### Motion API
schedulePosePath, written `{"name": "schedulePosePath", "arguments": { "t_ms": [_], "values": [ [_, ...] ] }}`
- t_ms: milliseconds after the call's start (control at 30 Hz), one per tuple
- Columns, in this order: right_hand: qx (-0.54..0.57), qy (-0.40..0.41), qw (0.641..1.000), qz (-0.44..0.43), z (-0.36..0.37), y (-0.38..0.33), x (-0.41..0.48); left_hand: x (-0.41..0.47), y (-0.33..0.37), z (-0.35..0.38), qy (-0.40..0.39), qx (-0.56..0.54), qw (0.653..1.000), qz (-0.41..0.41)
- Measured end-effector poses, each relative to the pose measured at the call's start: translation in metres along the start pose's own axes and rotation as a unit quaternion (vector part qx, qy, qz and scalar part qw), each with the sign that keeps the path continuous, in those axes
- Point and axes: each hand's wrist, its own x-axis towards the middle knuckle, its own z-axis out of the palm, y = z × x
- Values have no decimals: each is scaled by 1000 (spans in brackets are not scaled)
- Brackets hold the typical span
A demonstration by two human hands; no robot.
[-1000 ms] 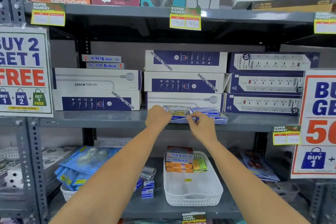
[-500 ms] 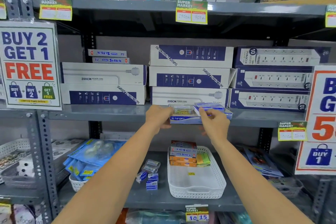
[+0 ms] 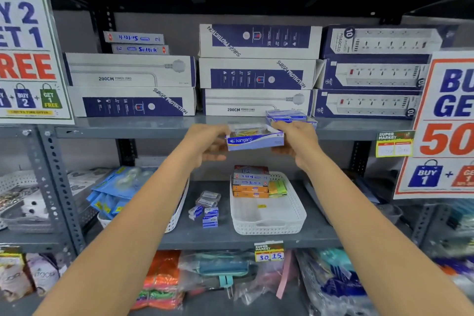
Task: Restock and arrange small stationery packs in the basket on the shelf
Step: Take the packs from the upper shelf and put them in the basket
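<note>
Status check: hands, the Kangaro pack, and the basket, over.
Left hand and right hand grip the Kangaro pack by its ends. Held above white basket. Basket front bare, path clear.

The kangaro box (image 3: 255, 140), which one second earlier rested on the middle shelf (image 3: 143, 128) edge under both hands, has been lifted clear of that shelf and is now held in front of and slightly below its edge. The clear pack of coloured clips (image 3: 246, 131) has been carried along on top of the box. The left hand (image 3: 207, 143) has been moved from the top to the left end of the box, the right hand (image 3: 297, 140) to the right end. The blue packs (image 3: 287, 115) have been uncovered.
</note>
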Motion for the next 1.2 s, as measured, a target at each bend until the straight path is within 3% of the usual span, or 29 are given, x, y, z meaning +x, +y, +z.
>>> {"name": "schedulePosePath", "arguments": {
  "t_ms": [133, 267, 733, 1200],
  "values": [
    [-18, -59, 998, 9, -8, -1, -22, -24, -13, -10, -43, 43, 998, -20],
    [-106, -98, 989, 17, -12, 15, -34, -38, -38, -11, -63, 79, 995, -26],
    [-249, -51, 967, 23, 0, 90, -23, 6, -112, 17, 9, 155, 987, -37],
    [-349, -39, 934, 61, 10, 183, 65, 102, -188, 60, 33, 291, 955, -41]
  ]
}}
